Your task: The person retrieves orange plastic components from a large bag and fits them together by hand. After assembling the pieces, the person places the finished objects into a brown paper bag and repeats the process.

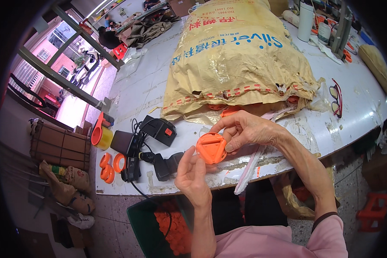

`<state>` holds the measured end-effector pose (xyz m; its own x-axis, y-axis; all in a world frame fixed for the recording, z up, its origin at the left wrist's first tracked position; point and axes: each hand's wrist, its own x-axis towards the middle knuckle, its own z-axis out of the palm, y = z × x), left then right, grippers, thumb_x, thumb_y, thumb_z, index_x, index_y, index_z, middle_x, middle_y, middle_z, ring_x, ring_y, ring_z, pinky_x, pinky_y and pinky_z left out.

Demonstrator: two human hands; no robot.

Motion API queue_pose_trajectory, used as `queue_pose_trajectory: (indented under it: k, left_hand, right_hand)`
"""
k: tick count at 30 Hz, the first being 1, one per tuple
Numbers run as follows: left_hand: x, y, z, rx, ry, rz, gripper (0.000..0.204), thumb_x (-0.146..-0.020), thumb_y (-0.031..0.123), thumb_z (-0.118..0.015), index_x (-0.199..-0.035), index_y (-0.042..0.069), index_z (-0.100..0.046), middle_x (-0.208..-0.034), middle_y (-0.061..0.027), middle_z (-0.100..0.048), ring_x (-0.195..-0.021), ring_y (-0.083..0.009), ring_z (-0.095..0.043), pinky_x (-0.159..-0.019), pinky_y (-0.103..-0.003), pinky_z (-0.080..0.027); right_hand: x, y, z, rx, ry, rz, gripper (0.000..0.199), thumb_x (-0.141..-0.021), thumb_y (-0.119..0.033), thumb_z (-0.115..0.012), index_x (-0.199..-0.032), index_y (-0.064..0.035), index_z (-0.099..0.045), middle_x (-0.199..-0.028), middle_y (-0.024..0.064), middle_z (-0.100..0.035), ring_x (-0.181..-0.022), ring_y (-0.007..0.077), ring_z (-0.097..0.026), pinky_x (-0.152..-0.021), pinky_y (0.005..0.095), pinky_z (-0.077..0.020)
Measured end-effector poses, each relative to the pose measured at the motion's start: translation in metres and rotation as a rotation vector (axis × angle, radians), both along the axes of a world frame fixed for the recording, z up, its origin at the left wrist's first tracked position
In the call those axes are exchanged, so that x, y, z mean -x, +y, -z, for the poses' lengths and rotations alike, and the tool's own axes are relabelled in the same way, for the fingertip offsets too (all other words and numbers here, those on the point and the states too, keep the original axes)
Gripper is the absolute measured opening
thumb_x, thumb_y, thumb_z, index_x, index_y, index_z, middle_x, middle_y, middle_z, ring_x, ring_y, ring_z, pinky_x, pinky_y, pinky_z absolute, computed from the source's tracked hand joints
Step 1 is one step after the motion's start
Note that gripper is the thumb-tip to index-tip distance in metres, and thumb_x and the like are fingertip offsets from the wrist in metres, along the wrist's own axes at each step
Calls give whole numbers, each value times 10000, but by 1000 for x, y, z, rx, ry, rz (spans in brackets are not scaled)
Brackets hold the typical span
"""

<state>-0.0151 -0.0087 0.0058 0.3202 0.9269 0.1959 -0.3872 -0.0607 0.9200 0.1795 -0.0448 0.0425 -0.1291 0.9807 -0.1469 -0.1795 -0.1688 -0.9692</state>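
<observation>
- A round orange disc (210,148) is held above the front edge of the surface (137,91), between the two hands.
- Its right rim is pinched by the fingers of the right hand (248,130), drawn narrow.
- Its left and lower rim is met by the curved fingers of the left hand (193,173); how firmly it is gripped there cannot be told.
- The far side is bounded by a large yellow sack (241,71), by which much of the surface is covered; only a narrow strip is left before its torn end.
- The left of that strip is taken up by a black charger (158,130), its cables and orange rings (109,167), near the corner.
- Wider stretches are seen left of the sack and to its right, where glasses (338,99) are laid near the edge.
- Below the front edge, a green crate (136,223) is filled with orange pieces (175,230).
</observation>
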Motion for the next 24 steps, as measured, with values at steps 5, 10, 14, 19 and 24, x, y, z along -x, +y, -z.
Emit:
queue_pose_trajectory:
  k: [5, 10, 14, 19, 24]
  left_hand:
    - [0, 1, 2, 2, 18, -20, 312, -874, -17, -529, -1179, -78, -509, -902, -89, -610, -751, -130, -612, -629, -257, -546]
    - [1, 4, 8, -48, 60, -65, 305, -879, -18, -519, -1178, -82, -509, -931, -97, -610, -805, -132, -607, -722, -258, -526]
    - [-2, 2, 7, -28, 60, -86, 296, -882, -24, -508, -1172, -82, -512, -929, -94, -603, -816, -129, -600, -736, -256, -519]
    - [-2, 2, 7, -56, 76, -92, 289, -882, -25, -507, -1165, -80, -515, -930, -90, -602, -817, -128, -598, -736, -257, -521]
    - [-2, 2, 8, -60, 74, -91, 289, -883, -25, -505, -1168, -77, -512, -934, -91, -603, -826, -133, -602, -745, -268, -529]
  right_hand:
    - [0, 2, 2, -58, -108, -25, 546, -688, 82, -699, -1197, 48, -504, -783, 19, -594, -716, 66, -585, -675, 207, -496]
    - [5, 0, -2, -97, -122, -53, 561, -672, 40, -695, -1203, 41, -514, -839, 47, -639, -742, 78, -583, -666, 215, -477]
    - [6, -1, -4, -119, -107, -86, 554, -687, 65, -710, -1206, 26, -518, -883, 24, -628, -797, 65, -580, -709, 211, -492]
    - [6, -3, -8, -122, -154, -118, 538, -689, 56, -714, -1193, 24, -531, -924, 36, -637, -839, 68, -584, -749, 213, -492]
    - [6, -3, -3, -136, -107, -115, 528, -693, 50, -712, -1190, 21, -535, -954, 48, -638, -852, 72, -588, -766, 218, -497]
